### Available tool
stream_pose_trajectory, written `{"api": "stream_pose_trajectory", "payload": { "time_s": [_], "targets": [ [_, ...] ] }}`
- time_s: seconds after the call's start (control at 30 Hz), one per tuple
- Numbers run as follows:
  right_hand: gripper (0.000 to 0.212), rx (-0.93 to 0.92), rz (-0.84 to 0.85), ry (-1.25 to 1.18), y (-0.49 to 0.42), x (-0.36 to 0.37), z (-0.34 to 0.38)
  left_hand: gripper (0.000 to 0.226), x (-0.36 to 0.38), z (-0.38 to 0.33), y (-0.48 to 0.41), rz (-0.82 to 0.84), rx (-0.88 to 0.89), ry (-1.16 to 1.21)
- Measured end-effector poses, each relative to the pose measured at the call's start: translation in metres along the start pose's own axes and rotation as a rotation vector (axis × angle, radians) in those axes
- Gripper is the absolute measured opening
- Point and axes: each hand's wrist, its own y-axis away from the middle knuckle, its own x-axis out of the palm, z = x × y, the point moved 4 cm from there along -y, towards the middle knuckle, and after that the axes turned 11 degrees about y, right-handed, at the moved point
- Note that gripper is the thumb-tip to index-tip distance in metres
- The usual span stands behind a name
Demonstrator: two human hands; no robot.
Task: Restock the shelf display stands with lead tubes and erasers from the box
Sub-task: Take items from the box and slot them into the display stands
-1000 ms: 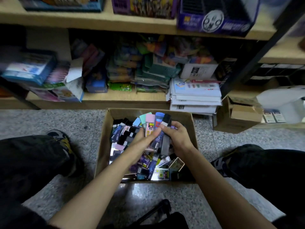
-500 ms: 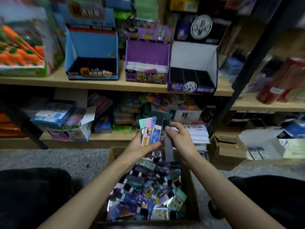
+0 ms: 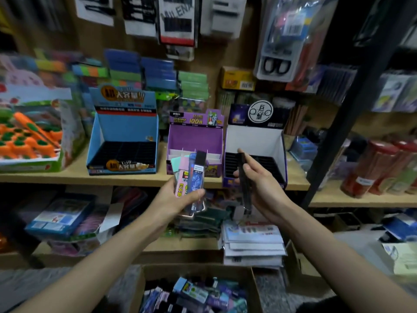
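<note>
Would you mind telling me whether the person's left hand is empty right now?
No, the left hand grips a fanned bundle of lead tubes and erasers, while the right hand pinches a dark tube.

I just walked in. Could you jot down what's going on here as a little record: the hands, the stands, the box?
Left hand: grips a bundle of lead tubes, pink, teal and blue
Right hand: pinches one black lead tube in front of the white display stand
Other stands: purple display stand, blue display stand; slots look empty
Cardboard box: below, holds more packs
</note>
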Motion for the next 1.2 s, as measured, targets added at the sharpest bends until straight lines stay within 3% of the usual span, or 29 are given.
{"api": "stream_pose_trajectory", "payload": {
  "time_s": [0.1, 0.23, 0.33, 0.4, 0.57, 0.67, 0.87, 0.93, 1.2],
  "targets": [
    [0.036, -0.059, -0.019, 0.13, -0.015, -0.01, 0.004, 0.043, -0.008, -0.006, -0.014, -0.038, 0.025, 0.035],
    [0.016, -0.151, -0.184, 0.198, -0.044, -0.027, 0.026, 0.068, -0.014, -0.016, -0.025, -0.066, 0.053, 0.038],
    [0.023, -0.275, -0.376, 0.382, -0.073, -0.045, 0.052, 0.065, -0.015, -0.019, -0.03, -0.055, 0.063, 0.05],
    [0.026, -0.321, -0.418, 0.496, -0.091, -0.047, 0.059, 0.063, -0.016, -0.019, -0.034, -0.071, 0.063, 0.064],
    [0.008, -0.324, -0.372, 0.584, -0.127, -0.041, 0.041, 0.069, -0.013, -0.018, -0.04, -0.08, 0.052, 0.074],
    [0.02, -0.344, -0.349, 0.673, -0.137, -0.042, 0.028, 0.074, -0.011, -0.016, -0.041, -0.081, 0.056, 0.079],
    [0.016, -0.368, -0.241, 0.647, -0.143, -0.037, 0.028, 0.06, -0.007, -0.015, -0.039, -0.076, 0.049, 0.092],
    [0.003, -0.367, -0.19, 0.653, -0.145, -0.033, 0.03, 0.056, -0.006, -0.016, -0.039, -0.074, 0.048, 0.103],
    [0.024, -0.304, -0.123, 0.673, -0.155, -0.042, 0.026, 0.058, -0.008, -0.016, -0.037, -0.09, 0.033, 0.106]
  ]
}}
